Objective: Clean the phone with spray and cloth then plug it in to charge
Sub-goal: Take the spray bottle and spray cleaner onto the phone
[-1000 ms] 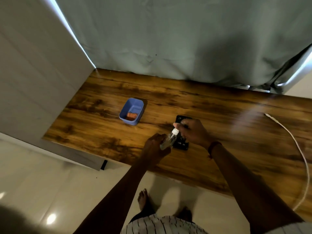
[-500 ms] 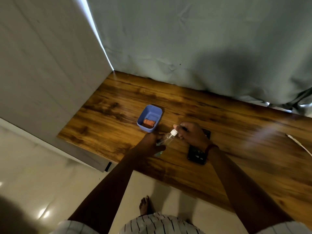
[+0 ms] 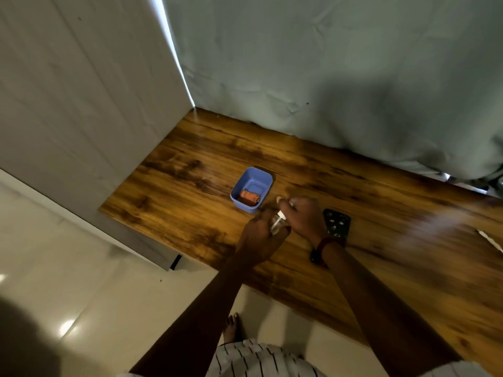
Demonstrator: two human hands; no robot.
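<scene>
My left hand (image 3: 260,236) grips a small clear spray bottle (image 3: 278,223) just above the wooden table (image 3: 190,208). My right hand (image 3: 303,216) is over the bottle's white top, fingers curled around it. A dark phone (image 3: 337,223) lies flat on the table right of my right hand, partly hidden by my wrist. An orange cloth (image 3: 249,197) sits rolled in a blue tub (image 3: 251,189) just beyond my hands. The white charging cable's (image 3: 490,240) end shows at the right edge.
A grey-green curtain (image 3: 326,77) hangs along the table's back edge. A pale wall panel (image 3: 81,104) borders the table's left end. Shiny floor tiles (image 3: 81,308) and my bare foot (image 3: 231,326) lie below the table's front edge.
The view swung left and down. My hands carried the bottle leftwards off the phone, towards the blue tub. The phone now lies uncovered to the right of my right hand.
</scene>
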